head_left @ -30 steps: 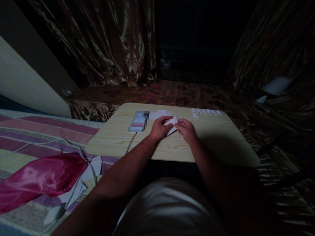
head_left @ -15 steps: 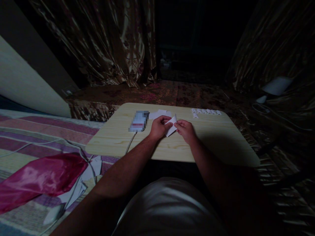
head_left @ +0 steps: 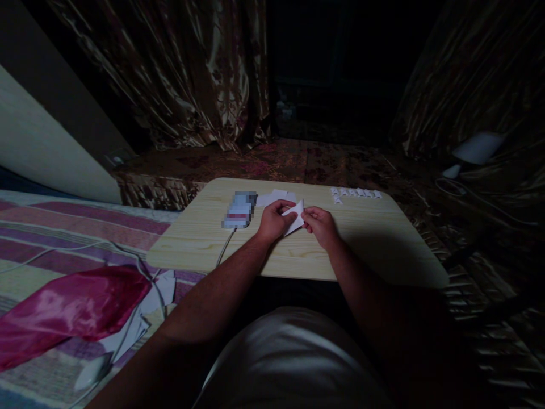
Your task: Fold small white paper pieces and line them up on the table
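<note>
A partly folded piece of white paper (head_left: pixel 294 220) is between my hands, just above the middle of the small wooden table (head_left: pixel 204 250). My left hand (head_left: pixel 275 220) is closed on its left side, the thumb lying across it. At the right edge, the fingers of my right hand (head_left: pixel 319 223) pinch the paper. Flat white paper sheets (head_left: pixel 276 197) lie just behind my left hand. Several small folded white papers (head_left: pixel 356 193) stand in a row at the table's far right, with one more in front of the row.
Left of my hands lies a blurred-out phone-like device (head_left: pixel 239 210) with a white cable (head_left: pixel 225 247). A striped bed (head_left: pixel 128 227) holds a shiny pink cloth (head_left: pixel 85 307), loose papers (head_left: pixel 159 292) and a white mouse-like object (head_left: pixel 91 372). A white lamp (head_left: pixel 479 149) stands far right.
The paper has tilted slightly between my hands, and its lower corner has shifted up and left. Both hands keep nearly the same place and grip.
</note>
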{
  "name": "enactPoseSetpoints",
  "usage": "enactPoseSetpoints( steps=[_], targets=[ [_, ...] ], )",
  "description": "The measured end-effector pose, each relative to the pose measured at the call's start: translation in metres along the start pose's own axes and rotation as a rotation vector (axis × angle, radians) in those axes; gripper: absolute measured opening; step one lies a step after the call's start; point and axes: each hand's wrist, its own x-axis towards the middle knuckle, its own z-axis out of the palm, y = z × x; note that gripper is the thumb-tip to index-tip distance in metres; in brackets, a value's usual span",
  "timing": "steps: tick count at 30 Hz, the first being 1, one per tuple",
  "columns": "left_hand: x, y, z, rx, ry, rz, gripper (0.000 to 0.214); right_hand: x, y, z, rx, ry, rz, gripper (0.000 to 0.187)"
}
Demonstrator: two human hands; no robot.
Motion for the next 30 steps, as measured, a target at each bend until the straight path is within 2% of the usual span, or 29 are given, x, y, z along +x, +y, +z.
enactPoseSetpoints(
  steps=[5, 7, 11, 13, 19, 24, 30],
  targets=[
    [-0.001, -0.001, 0.002, 0.043, -0.046, -0.005, 0.035, -0.002, -0.006, -0.001, 0.060, 0.048, -0.088, 0.057],
    [-0.002, -0.001, 0.003, 0.058, -0.083, -0.005, 0.034, -0.002, -0.007, -0.002, 0.036, 0.050, -0.093, 0.053],
    [-0.003, 0.001, 0.003, 0.052, -0.151, 0.013, 0.031, -0.001, -0.005, -0.005, -0.023, 0.042, -0.063, 0.030],
    [-0.002, 0.001, 0.002, 0.047, -0.170, 0.017, 0.029, 0.001, -0.004, -0.006, -0.009, 0.028, -0.044, 0.025],
    [-0.002, 0.000, 0.001, 0.091, -0.199, 0.035, 0.027, 0.007, 0.000, -0.017, 0.076, -0.083, 0.011, 0.025],
    [-0.003, -0.001, 0.001, 0.117, -0.234, 0.057, 0.026, 0.007, -0.003, -0.026, 0.010, -0.176, 0.058, 0.030],
    [-0.001, -0.003, 0.001, 0.128, -0.243, 0.048, 0.028, 0.006, -0.003, -0.027, -0.053, -0.190, 0.077, 0.027]
  ],
)
